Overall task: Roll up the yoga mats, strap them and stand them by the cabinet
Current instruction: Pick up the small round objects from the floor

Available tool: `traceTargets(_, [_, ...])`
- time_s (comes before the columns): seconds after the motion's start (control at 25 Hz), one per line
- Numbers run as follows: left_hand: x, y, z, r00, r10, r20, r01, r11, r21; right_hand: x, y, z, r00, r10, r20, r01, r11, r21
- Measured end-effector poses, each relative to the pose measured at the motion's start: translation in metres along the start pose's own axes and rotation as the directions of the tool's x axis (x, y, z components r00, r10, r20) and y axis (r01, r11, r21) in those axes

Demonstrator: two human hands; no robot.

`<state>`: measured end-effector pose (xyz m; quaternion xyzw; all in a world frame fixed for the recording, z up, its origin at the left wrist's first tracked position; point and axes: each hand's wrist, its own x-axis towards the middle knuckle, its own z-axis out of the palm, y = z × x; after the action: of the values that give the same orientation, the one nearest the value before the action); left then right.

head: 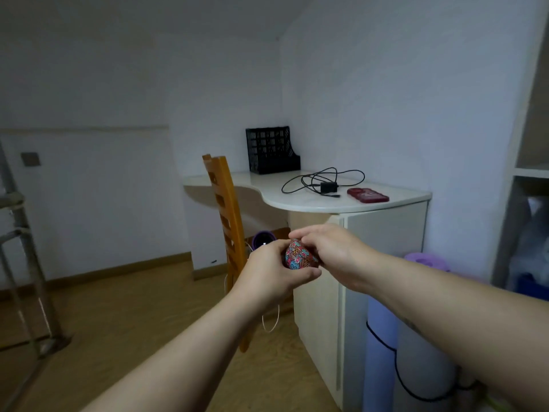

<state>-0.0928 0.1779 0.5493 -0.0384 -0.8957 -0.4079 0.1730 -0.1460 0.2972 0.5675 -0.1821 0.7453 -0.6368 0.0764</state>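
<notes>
Yoga mats stand rolled and upright on the floor [133, 307] at about five o'clock, just beside the pale cabinet [386, 233]: a blue mat [381, 337] touching the cabinet's side, a pale grey mat [421, 367] to its right, and the top of a purple mat [427, 261] showing behind the right forearm. A black strap [398, 377] crosses the blue mat and loops down around the grey one. Another purple roll [263, 237] stands under the tabletop [312, 200], behind the wooden chair [227, 221], near the centre.

Both arms reach forward and meet at the centre. The left grip [276, 272] wraps its fingers round a small patterned bundle [298, 254] of red and blue cloth, thumb underneath. The right grip [332, 251] comes in from three o'clock and pinches the top of the same bundle with curled fingers. I cannot tell what the bundle is.

On the tabletop, at about one o'clock, lie a black charger with its coiled cable [328, 187] and a phone in a red case [367, 195]; a black file holder [270, 150] stands in the corner at twelve. A metal frame [26, 263] stands at nine o'clock, and open shelves [531, 171] at three
</notes>
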Motion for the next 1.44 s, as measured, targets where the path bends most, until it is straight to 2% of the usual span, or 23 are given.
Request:
traceTargets(0.12, [-0.015,0.015,-0.008,0.998,0.015,-0.055,-0.017,0.999,-0.029,-0.014,-0.009,-0.003,0.999,-0.001,0.047,0.003,1.0,-0.028])
traceTargets(0.2, [-0.024,0.023,-0.015,0.995,0.038,-0.093,-0.048,0.993,-0.104,-0.021,-0.012,-0.006,0.994,-0.003,0.107,-0.01,0.993,0.114])
traceTargets(0.28, [-0.031,0.03,-0.021,0.991,0.073,-0.109,-0.091,0.982,-0.164,-0.036,-0.018,-0.008,0.974,0.082,0.211,-0.139,0.952,0.271])
traceTargets(0.32, [-0.032,0.032,-0.024,0.989,0.092,-0.114,-0.112,0.978,-0.178,-0.042,-0.022,-0.008,0.955,0.142,0.26,-0.217,0.932,0.291])
traceTargets(0.4, [-0.034,0.034,-0.03,0.989,0.113,-0.098,-0.129,0.976,-0.175,-0.052,-0.029,-0.01,0.927,0.208,0.313,-0.3,0.911,0.283])
traceTargets(0.48, [-0.037,0.034,-0.034,0.996,0.091,0.008,-0.086,0.96,-0.267,-0.056,-0.032,-0.012,0.933,0.206,0.295,-0.289,0.917,0.275])
traceTargets(0.52, [-0.039,0.036,-0.036,0.994,0.061,0.091,-0.021,0.921,-0.388,-0.058,-0.033,-0.013,0.942,0.196,0.274,-0.269,0.927,0.262])
traceTargets(0.6, [-0.041,0.039,-0.038,0.974,-0.044,0.222,0.178,0.753,-0.633,-0.06,-0.031,-0.015,0.958,0.168,0.234,-0.219,0.952,0.212])
traceTargets(0.68, [-0.038,0.039,-0.036,0.947,-0.166,0.275,0.318,0.615,-0.721,-0.064,-0.029,-0.016,0.967,0.132,0.218,-0.168,0.973,0.157])
traceTargets(0.76, [-0.036,0.038,-0.033,0.93,-0.222,0.291,0.366,0.607,-0.705,-0.066,-0.027,-0.017,0.972,0.119,0.204,-0.146,0.982,0.122])
traceTargets(1.04, [-0.029,0.05,-0.036,0.95,-0.183,0.252,0.31,0.628,-0.714,-0.071,-0.03,-0.02,0.989,0.059,0.133,-0.089,0.969,0.232])
traceTargets(1.32, [-0.006,0.054,-0.038,0.966,-0.172,0.194,0.259,0.586,-0.768,-0.044,-0.038,-0.029,0.993,-0.033,0.116,0.008,0.978,0.207])
traceTargets(1.44, [0.023,0.056,-0.033,0.969,-0.15,0.195,0.246,0.614,-0.75,-0.018,-0.037,-0.04,0.995,-0.054,0.082,0.037,0.981,0.192])
